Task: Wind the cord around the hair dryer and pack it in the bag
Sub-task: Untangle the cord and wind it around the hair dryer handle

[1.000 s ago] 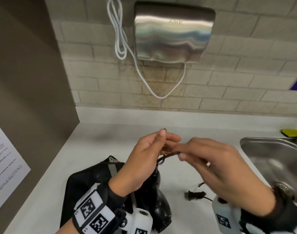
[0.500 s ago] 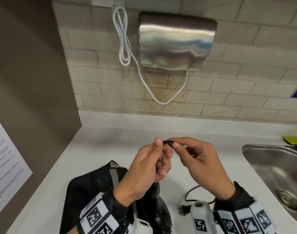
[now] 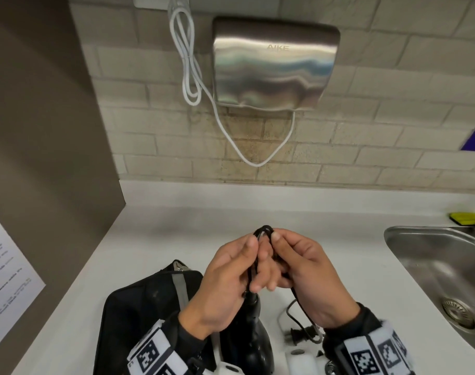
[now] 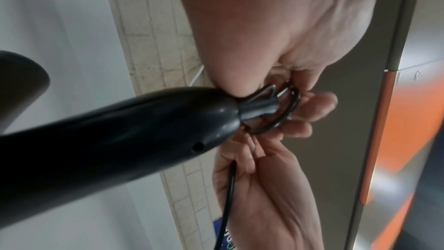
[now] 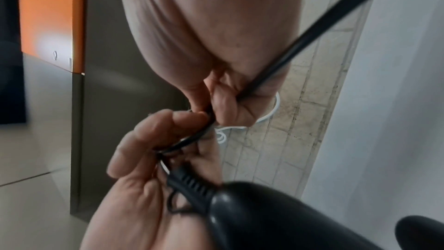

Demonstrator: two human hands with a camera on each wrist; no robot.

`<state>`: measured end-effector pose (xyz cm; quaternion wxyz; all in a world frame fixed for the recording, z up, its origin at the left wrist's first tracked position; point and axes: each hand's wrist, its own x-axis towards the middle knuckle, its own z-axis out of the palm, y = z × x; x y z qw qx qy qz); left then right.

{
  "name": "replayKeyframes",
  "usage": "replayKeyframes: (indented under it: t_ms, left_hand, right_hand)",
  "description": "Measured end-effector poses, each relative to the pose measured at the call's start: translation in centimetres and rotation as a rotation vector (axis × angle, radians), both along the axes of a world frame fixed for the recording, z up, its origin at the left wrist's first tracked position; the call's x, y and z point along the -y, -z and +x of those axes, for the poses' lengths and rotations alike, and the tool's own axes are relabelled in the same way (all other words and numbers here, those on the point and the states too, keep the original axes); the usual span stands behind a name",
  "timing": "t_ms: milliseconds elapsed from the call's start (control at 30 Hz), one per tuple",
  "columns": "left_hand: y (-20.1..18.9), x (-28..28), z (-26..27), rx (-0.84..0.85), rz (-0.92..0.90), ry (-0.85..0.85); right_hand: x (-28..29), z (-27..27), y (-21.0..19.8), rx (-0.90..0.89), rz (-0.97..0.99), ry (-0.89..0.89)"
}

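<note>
Since 0.5 s ago you've pulled the thin black power cord [image 3: 263, 231] up into a taller loop betw. both hands. Left hand [image 3: 225, 282] pinches the folded strands just above the glossy black plastic hair dryer [image 3: 258, 339]; right hand [image 3: 306, 277] pinches the loop top. Black fabric bag [image 3: 139, 315] lies on the white surface [image 3: 160, 234] under your left wrist. Winding looks barely begun; plug end hangs loose below the right wrist.

even, soft indoor light; sheen on the steel hand dryer [image 3: 275, 66]; wrist views blurred up close, edges bowed.
</note>
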<state>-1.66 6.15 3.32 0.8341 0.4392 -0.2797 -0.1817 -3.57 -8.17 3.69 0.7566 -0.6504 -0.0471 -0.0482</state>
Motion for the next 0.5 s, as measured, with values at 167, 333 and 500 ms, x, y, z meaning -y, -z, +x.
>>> replayKeyframes:
  t_ms: [167,333,500]
  left_hand:
    - [0.2,0.4,-0.1,-0.069,0.003,-0.093]
    - [0.0,-0.2,0.5,-0.117,0.101,-0.315]
    - [0.3,-0.4,1.0,-0.103,0.153,-0.375]
  right_hand:
    - [-0.6,-0.8,1.1,0.088,-0.402,0.074]
    - [-0.3,-3.7,4.0,0.115,-1.082,0.066]
    - [0.4,-6.3,4.4,0.198,-1.413,0.123]
